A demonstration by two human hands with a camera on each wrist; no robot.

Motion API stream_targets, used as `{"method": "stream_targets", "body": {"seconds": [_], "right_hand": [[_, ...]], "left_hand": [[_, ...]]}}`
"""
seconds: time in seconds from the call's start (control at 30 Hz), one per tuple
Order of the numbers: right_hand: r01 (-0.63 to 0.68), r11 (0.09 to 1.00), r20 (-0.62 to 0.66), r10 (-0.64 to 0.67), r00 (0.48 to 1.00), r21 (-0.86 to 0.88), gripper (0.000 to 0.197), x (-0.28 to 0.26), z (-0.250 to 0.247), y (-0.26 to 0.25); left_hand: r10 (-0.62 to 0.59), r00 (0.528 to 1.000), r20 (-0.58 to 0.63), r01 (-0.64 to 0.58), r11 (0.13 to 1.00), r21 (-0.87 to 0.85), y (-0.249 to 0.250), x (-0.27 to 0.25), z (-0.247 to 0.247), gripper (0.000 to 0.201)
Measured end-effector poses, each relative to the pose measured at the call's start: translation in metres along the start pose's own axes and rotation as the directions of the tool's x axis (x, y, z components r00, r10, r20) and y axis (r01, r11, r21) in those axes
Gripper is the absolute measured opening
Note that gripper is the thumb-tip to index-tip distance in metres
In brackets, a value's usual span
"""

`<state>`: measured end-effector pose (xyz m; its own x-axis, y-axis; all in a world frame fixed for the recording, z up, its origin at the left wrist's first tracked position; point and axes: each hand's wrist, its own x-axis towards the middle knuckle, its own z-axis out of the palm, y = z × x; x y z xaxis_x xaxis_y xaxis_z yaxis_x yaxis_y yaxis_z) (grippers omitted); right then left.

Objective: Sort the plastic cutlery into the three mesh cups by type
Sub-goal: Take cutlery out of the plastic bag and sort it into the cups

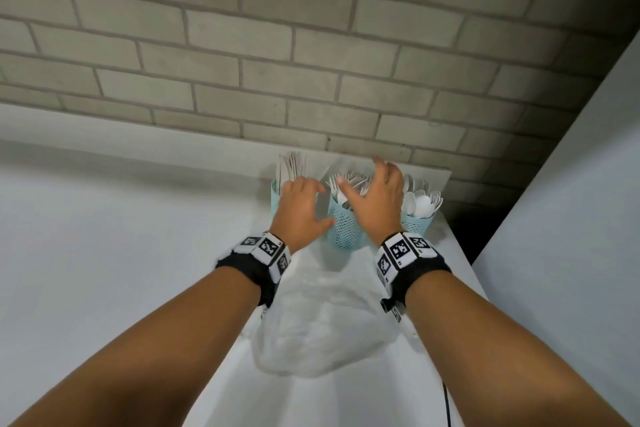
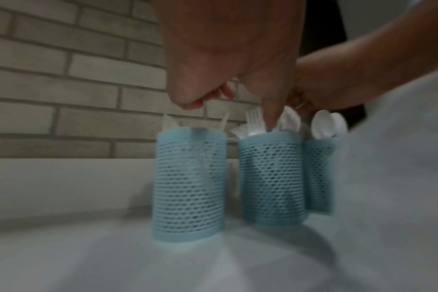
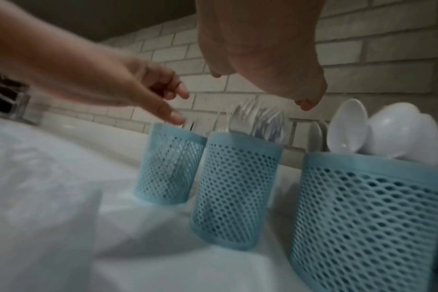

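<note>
Item: three pale blue mesh cups in a row on a white counter (image 1: 138,253), against a grey brick wall (image 1: 311,45). Left cup (image 2: 188,185): flat white pieces standing upright, apparently knives (image 1: 291,165), though blur leaves the type unsure. Middle cup (image 2: 271,177): forks (image 3: 255,118), tines up. Right cup (image 3: 368,223): spoons (image 3: 388,128), bowls up. Left hand (image 1: 299,210): above the left cup, fingers loosely spread and bent, nothing held; its thumb reaches toward the middle cup, and the wrist views leave contact with the rims unclear. Right hand (image 1: 375,199): over the middle cup, fingers spread and relaxed, nothing held, fingertips just above the fork tines. Also present: a crumpled clear plastic bag (image 1: 322,315) lying flat on the counter, just in front of the cups, with no cutlery visible inside it. Step in hand, as judged: the closing stage of sorting; no loose cutlery shows on the counter, and both hands seem to be settling or checking the contents. Next move, as judged: a look for any stray piece in the wrong cup, particularly among the forks, then a light, steady touch so that the narrow cups do not tip.
</note>
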<state>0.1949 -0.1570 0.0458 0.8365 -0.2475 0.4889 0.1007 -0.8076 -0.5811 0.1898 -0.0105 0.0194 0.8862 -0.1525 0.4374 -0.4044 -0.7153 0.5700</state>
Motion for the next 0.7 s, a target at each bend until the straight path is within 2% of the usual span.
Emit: {"method": "stream_targets", "body": {"seconds": [0.07,0.13,0.2,0.27,0.33,0.47,0.63,0.7], "right_hand": [[-0.010,1.000,0.053,0.011,0.999,-0.016,0.091,-0.006,0.004,0.009],[-0.025,1.000,0.071,0.026,0.997,-0.017,0.096,-0.008,0.008,0.014],[-0.033,0.999,0.083,0.032,0.996,0.006,0.100,-0.008,0.013,0.016],[-0.043,0.997,0.099,0.037,0.994,0.059,0.102,-0.006,0.016,0.017],[-0.053,0.990,0.102,0.040,0.994,0.129,0.105,-0.001,0.018,0.017],[-0.093,0.971,0.099,0.072,0.992,0.222,0.109,0.008,0.022,0.020],[-0.099,0.977,0.081,0.085,0.993,0.189,0.104,0.002,0.024,0.025],[-0.058,0.987,0.072,0.048,0.996,0.151,0.098,-0.001,0.022,0.026]], "left_hand": [[-0.007,0.995,0.099,0.010,0.999,-0.031,0.011,0.000,0.016,0.057],[-0.074,0.983,0.166,0.090,0.992,-0.091,0.020,0.001,0.030,0.065],[-0.141,0.979,0.149,0.162,0.977,-0.141,0.024,0.003,0.038,0.064],[-0.213,0.970,0.120,0.229,0.964,-0.134,0.026,0.009,0.042,0.054],[-0.273,0.954,0.122,0.287,0.951,-0.117,0.028,0.013,0.044,0.055],[-0.312,0.936,0.162,0.346,0.902,-0.260,0.030,0.018,0.051,0.082],[-0.275,0.939,0.206,0.337,0.855,-0.394,0.024,0.018,0.066,0.111],[-0.301,0.930,0.210,0.367,0.789,-0.493,0.019,0.018,0.070,0.120]]}}
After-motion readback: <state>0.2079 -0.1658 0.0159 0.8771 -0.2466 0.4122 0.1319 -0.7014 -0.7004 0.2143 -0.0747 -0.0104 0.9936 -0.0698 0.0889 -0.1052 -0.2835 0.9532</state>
